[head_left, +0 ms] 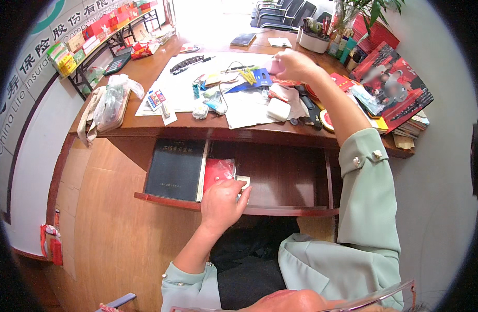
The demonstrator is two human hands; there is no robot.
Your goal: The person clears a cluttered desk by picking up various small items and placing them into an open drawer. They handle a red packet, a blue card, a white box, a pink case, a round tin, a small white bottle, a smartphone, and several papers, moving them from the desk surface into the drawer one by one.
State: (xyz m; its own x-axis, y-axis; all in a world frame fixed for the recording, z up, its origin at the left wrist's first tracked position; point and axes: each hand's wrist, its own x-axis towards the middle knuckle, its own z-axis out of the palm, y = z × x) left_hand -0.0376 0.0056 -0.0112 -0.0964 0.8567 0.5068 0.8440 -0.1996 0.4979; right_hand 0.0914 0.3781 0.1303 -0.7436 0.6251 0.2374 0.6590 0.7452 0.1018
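Over the open drawer (280,210), my left hand (221,204) is curled, its thumb and fingers around a small pale box-like item (243,179). Beside that hand lies a red packet in clear plastic (218,170), partly covered by it. A dark hardcover notebook (174,169) fills the drawer's left side. My right hand (297,66) reaches across the desk, fingers closed on a flat pink item (274,66) whose kind I cannot make out. Just below it on the desktop are a blue card (261,78) and yellow strips (247,76).
The desk (197,122) carries a white case (278,109), a black bracelet-like band (188,64), a cloth bag (111,104) and a calculator (118,61). At the right are a planter (313,41), a red photo panel (392,86) and stacked papers (410,127). Chairs (286,15) stand beyond.
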